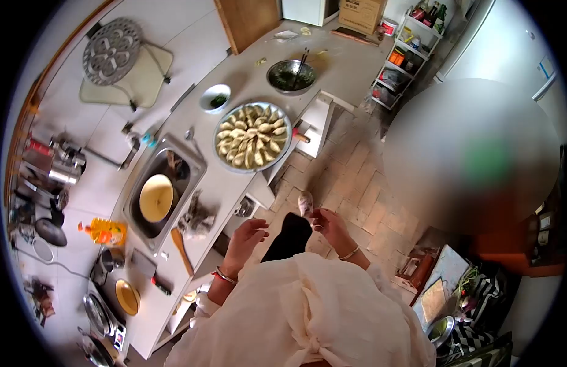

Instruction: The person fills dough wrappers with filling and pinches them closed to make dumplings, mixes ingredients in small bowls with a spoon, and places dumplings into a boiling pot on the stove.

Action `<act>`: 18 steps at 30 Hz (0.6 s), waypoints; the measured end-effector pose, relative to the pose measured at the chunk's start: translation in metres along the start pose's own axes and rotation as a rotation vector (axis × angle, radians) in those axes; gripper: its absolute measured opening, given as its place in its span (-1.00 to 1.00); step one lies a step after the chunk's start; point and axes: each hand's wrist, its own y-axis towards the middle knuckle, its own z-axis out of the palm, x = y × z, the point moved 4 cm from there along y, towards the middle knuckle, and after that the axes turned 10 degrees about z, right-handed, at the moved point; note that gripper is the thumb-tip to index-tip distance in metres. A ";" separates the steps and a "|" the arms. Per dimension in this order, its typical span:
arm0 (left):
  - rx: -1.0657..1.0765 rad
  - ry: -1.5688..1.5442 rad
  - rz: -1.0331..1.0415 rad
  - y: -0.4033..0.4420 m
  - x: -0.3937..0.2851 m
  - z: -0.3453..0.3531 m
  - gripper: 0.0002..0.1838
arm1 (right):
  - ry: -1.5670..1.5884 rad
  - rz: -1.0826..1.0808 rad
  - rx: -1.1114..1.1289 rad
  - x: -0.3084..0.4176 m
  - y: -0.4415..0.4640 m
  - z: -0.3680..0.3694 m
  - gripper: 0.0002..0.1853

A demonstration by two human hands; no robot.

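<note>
My left hand (250, 235) hangs in the air beside the counter edge, its fingers loosely bent and holding nothing. My right hand (331, 225) is in front of my body over the floor, fingers slightly apart and likewise holding nothing. Left of my left hand, a wooden spatula (182, 251) lies along the counter edge beside a crumpled grey cloth (198, 219). Ahead on the counter (234, 180) stands a large round plate of dumplings (252, 136). Behind it are a small white bowl (215, 98) with greens and a metal bowl (291, 76) with chopsticks standing in it.
The sink (201, 168) holds a yellow basin (156, 198). A knife (161, 285) with a red-and-black handle and a yellow bowl (127, 297) sit at the near left. Cabinet drawers (320, 125) stick out under the counter. A blurred area covers the right; a shelf rack (407, 58) stands beyond.
</note>
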 end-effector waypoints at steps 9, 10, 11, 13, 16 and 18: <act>0.132 -0.169 -0.003 0.293 0.001 0.085 -0.71 | 0.040 -0.037 -0.098 0.264 0.127 -0.074 -0.71; 0.128 -0.189 0.011 0.323 -0.011 0.092 -0.71 | 0.002 -0.045 -0.110 0.301 0.140 -0.072 -0.71; 0.125 -0.179 0.018 0.345 -0.032 0.099 -0.71 | -0.048 -0.083 -0.114 0.336 0.147 -0.066 -0.71; 0.115 -0.203 -0.009 0.380 -0.054 0.106 -0.71 | -0.045 -0.132 -0.118 0.395 0.168 -0.068 -0.71; 0.084 -0.172 -0.040 0.423 -0.080 0.109 -0.71 | 0.061 -0.133 -0.122 0.458 0.208 -0.075 -0.73; 0.043 -0.190 -0.058 0.446 -0.083 0.111 -0.71 | 0.133 -0.082 -0.133 0.494 0.243 -0.082 -0.74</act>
